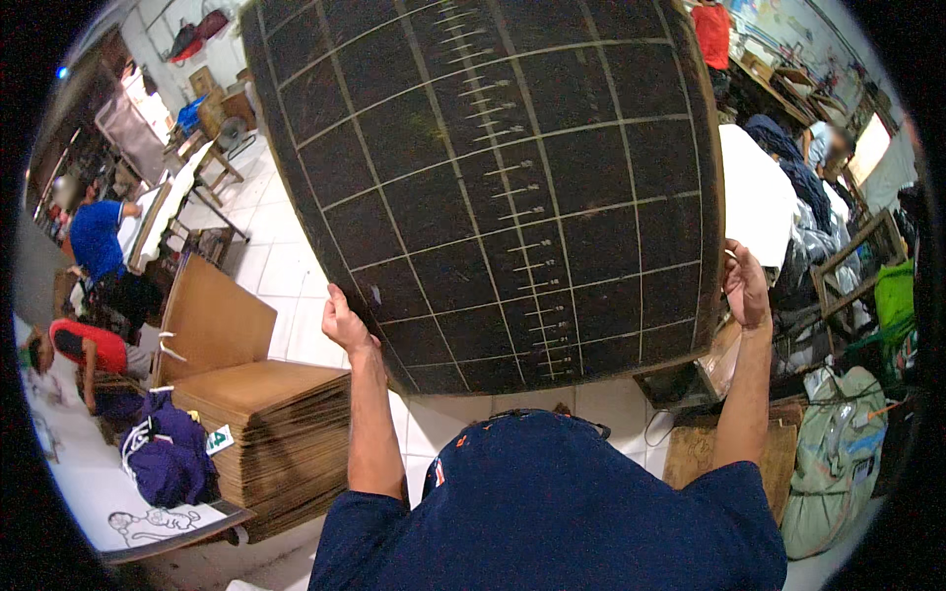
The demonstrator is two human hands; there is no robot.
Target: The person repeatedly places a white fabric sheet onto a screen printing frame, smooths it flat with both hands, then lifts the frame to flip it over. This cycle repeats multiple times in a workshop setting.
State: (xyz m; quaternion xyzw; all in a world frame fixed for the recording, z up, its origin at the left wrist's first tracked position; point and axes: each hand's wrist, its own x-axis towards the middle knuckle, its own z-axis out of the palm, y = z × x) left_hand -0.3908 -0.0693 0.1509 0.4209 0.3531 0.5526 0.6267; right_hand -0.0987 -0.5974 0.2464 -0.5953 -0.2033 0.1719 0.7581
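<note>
A large dark board (pixel 424 246) with pale grid lines and a ruler-like column of tick marks fills the upper middle, tilted up before me. My left hand (pixel 347 321) is closed on its left edge near the lower corner, thumb up along the rim. On the opposite edge, slightly higher, my right hand (pixel 746 288) grips with curled fingers, some of them hidden behind the board. The board's lower edge hangs just beyond my dark blue shirt (pixel 562 502).
Left of me stands a tall stack of brown boards (pixel 286 424), with a purple cloth bundle (pixel 172 453) beside it. People in blue (pixel 97 238) and red (pixel 84 345) work at the left. A green backpack (pixel 838 463) and cluttered piles lie to the right.
</note>
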